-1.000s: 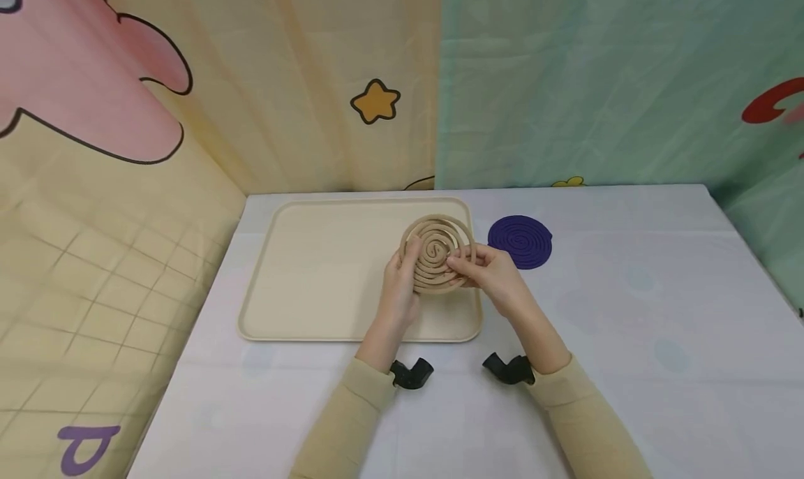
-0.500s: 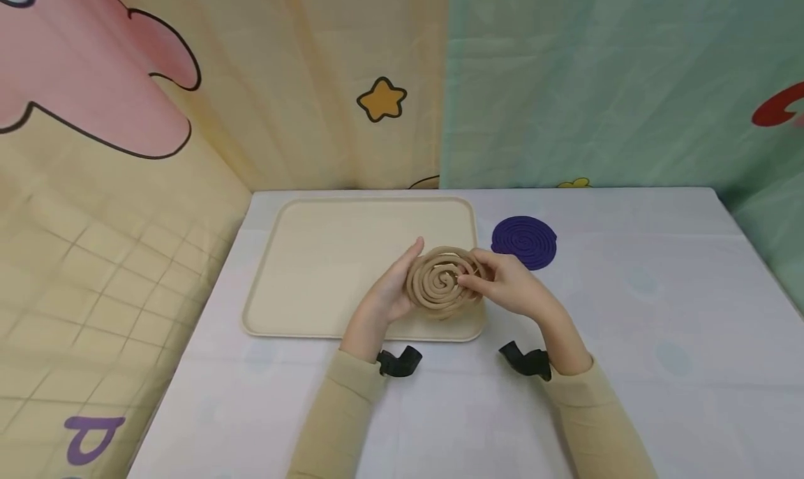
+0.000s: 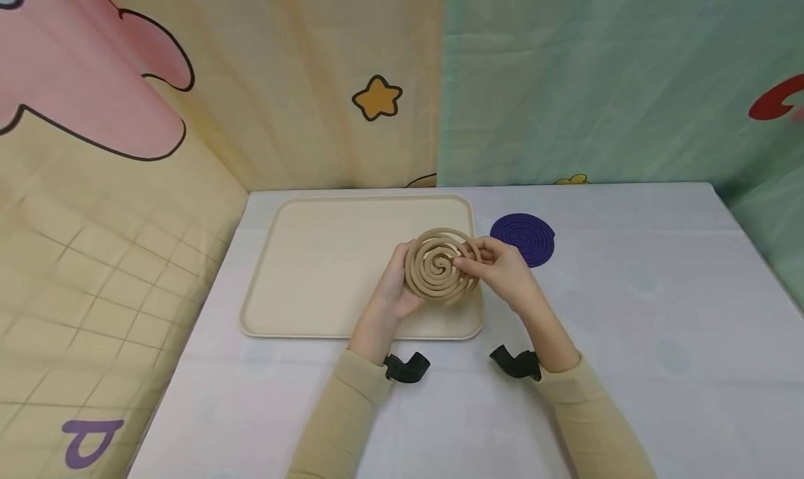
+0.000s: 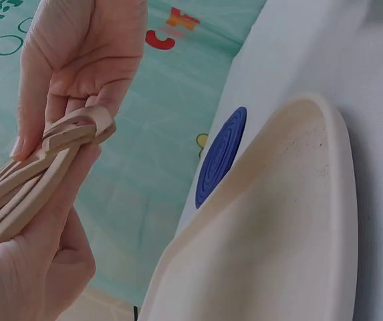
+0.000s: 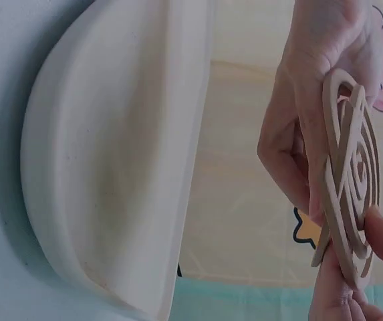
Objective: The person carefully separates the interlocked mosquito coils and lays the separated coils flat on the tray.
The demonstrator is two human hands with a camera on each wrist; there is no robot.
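A tan spiral coil [image 3: 441, 266] is held up above the right part of a cream tray [image 3: 314, 276], tilted toward me. My left hand [image 3: 394, 290] grips its left rim from behind. My right hand [image 3: 496, 266] pinches its right side, with the fingers at the inner rings. In the left wrist view the coil [image 4: 37, 177] looks like two nested spirals, slightly spread at the edge. In the right wrist view the coil [image 5: 349, 194] stands edge-on, its rings fanned apart, with the tray [image 5: 111, 174] below. A purple spiral coil [image 3: 523, 238] lies flat on the table, right of the tray.
The table [image 3: 628, 311] has a pale cloth and ends at cartoon-printed curtains behind and to the left. The purple coil [image 4: 221, 157] shows just past the tray rim [image 4: 338, 200] in the left wrist view. Black wrist mounts [image 3: 407, 367] sit at both cuffs.
Both hands have kept hold of the tan coil, which dipped flatter toward me half a second ago and is now raised and tilted up again. Its rings are slightly spread.
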